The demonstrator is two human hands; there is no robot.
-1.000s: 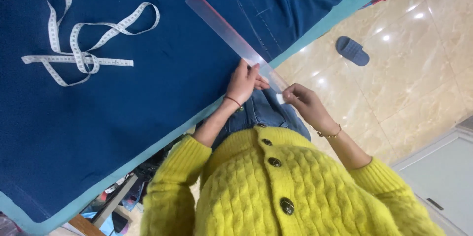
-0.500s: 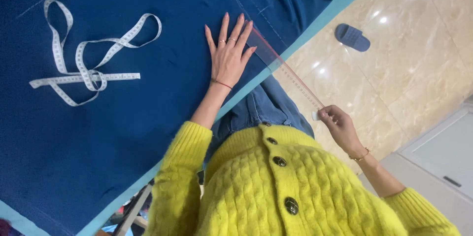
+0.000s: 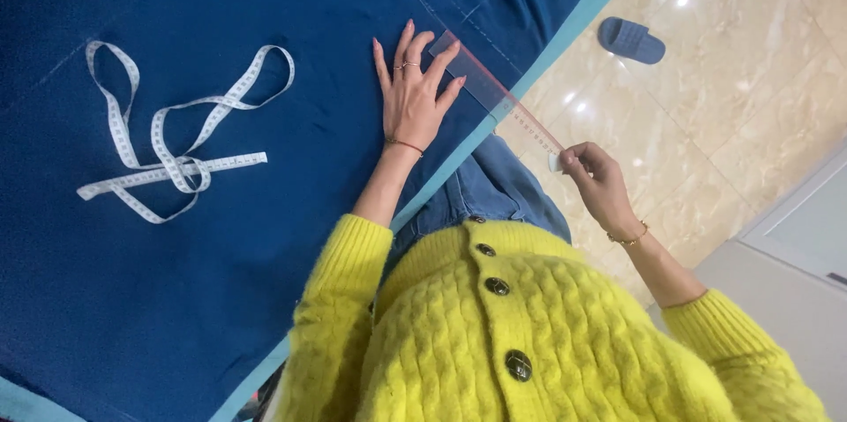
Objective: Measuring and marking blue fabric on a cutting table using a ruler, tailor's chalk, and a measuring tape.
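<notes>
- two bare hands work at the near edge of the bench [image 3: 529, 78], above a yellow cardigan [image 3: 529, 334] and jeans [image 3: 494, 197] that fill the nearest part of the view.
- the right hand [image 3: 600, 184] hangs over the tiled floor [image 3: 750, 122], just off the bench edge; its grip is closed to a pinch, thumb and fingertips on the near end of a clear ruler [image 3: 498, 96].
- the left hand [image 3: 415, 96] lies flat, fingers spread, holding nothing, pressing the blue fabric [image 3: 221, 281]; its fingertips touch or overlap the ruler's far end.
- the ruler's long axis runs diagonally from the pinched end off the bench to the far end on the cloth, pointing up and to the left in the view, roughly along the chalk lines there.
- as a judgement: with one end unsupported, a slack pinch could let the ruler tip or pivot off the line; pressure from the flat palm could drag the cloth and skew the marks.
- farther off, a white tape measure [image 3: 176, 140] lies looped on the fabric, well apart from both hands.
- farthest, a blue slipper [image 3: 631, 38] sits on the floor.
</notes>
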